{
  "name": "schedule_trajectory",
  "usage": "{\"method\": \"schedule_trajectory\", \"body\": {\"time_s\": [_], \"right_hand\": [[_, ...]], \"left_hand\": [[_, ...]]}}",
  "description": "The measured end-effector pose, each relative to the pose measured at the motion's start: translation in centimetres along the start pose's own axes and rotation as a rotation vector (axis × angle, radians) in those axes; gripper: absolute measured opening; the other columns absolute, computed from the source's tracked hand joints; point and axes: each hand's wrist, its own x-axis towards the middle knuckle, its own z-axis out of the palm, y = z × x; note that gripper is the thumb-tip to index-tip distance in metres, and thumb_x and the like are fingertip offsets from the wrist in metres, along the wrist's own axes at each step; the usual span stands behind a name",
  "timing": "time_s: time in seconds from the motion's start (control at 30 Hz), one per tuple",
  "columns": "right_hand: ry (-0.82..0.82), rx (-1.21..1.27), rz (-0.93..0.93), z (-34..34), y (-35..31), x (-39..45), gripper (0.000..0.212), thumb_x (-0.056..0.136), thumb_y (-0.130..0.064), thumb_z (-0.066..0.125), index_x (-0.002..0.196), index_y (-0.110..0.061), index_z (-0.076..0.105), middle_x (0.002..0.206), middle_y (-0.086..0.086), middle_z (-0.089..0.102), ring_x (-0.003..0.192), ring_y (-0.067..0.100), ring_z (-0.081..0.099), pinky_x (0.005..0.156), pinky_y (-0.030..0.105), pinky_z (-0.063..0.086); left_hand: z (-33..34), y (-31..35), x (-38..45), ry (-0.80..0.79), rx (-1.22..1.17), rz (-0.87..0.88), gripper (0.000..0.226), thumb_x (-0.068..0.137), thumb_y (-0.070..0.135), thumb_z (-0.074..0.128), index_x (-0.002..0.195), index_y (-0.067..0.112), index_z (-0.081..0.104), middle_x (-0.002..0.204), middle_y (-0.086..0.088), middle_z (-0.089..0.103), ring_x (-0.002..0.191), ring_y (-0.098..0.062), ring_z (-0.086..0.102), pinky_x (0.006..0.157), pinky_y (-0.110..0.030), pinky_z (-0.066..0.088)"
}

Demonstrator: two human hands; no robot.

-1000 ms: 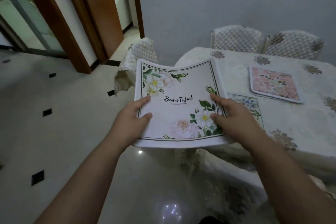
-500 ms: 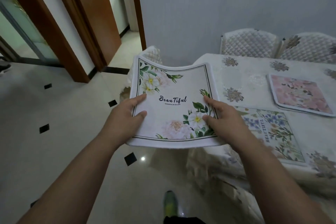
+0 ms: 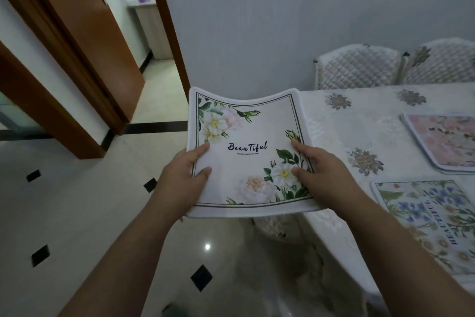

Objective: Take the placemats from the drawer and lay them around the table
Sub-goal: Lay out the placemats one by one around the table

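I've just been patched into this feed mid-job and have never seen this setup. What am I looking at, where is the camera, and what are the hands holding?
There is no machine here: a person works with bare hands, and the single camera sits on their head, looking forward and down, so the arms reach in from the bottom of the picture. The left hand and right hand each grip a side of a white floral placemat printed "Beautiful", held in the air beside the table's corner, sagging a little in the middle. Two mats already lie flat on the tablecloth: a pink placemat farther away and a blue-flowered placemat nearer. Two quilted chairs stand against the wall behind the table. A doorway opens on the left.
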Motion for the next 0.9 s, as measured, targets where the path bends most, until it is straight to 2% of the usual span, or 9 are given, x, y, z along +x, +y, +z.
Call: {"method": "schedule_trajectory", "body": {"time_s": [0.1,0.23,0.37,0.57,0.7,0.9], "right_hand": [[0.092,0.003,0.068,2.4,-1.8,2.2,0.062,0.095,-0.021,0.067,0.150,-0.036,0.044,0.137,-0.003,0.056,0.114,0.013,0.054,0.101,0.027,0.043],[0.243,0.058,0.198,5.4,-4.4,3.2,0.062,0.094,-0.020,0.067,0.149,-0.037,0.045,0.140,-0.003,0.056,0.122,0.018,0.055,0.106,0.033,0.045],[0.390,0.102,0.300,7.2,-6.2,3.7,0.061,0.094,-0.022,0.068,0.148,-0.039,0.046,0.143,-0.003,0.055,0.128,0.019,0.053,0.110,0.040,0.043],[0.593,0.095,0.436,7.8,-5.6,4.2,0.061,0.095,-0.026,0.067,0.149,-0.041,0.043,0.148,-0.005,0.051,0.135,0.017,0.046,0.104,0.028,0.035],[0.692,0.107,0.506,7.7,-3.3,6.3,0.061,0.095,-0.024,0.067,0.149,-0.039,0.044,0.145,-0.004,0.053,0.133,0.016,0.047,0.101,0.026,0.035],[0.716,0.035,0.586,7.3,0.1,10.8,0.061,0.099,-0.025,0.060,0.153,-0.038,0.036,0.132,0.002,0.055,0.111,0.011,0.048,0.092,0.026,0.036]], "left_hand": [[-1.3,-2.0,5.8,-0.073,-0.017,0.100,0.052,0.097,0.022,0.064,0.147,0.034,0.051,0.140,0.004,0.051,0.117,-0.009,0.048,0.105,-0.027,0.040],[-3.1,-3.5,12.6,-0.225,-0.011,0.228,0.052,0.097,0.022,0.065,0.146,0.035,0.052,0.145,0.003,0.051,0.125,-0.016,0.050,0.113,-0.035,0.040],[-3.9,-2.7,18.5,-0.345,0.021,0.366,0.052,0.097,0.023,0.065,0.146,0.035,0.051,0.136,0.004,0.052,0.111,-0.007,0.047,0.104,-0.025,0.040],[-0.8,1.0,25.0,-0.531,0.027,0.561,0.053,0.097,0.021,0.065,0.147,0.034,0.051,0.127,0.011,0.049,0.114,-0.004,0.047,0.097,-0.014,0.032],[3.7,3.6,29.0,-0.620,0.104,0.676,0.056,0.097,0.024,0.064,0.149,0.034,0.047,0.141,0.003,0.050,0.132,-0.015,0.048,0.102,-0.016,0.030],[10.2,6.4,34.0,-0.707,0.142,0.744,0.057,0.095,0.025,0.067,0.149,0.030,0.049,0.144,-0.001,0.050,0.133,-0.017,0.048,0.102,-0.017,0.029]]}}
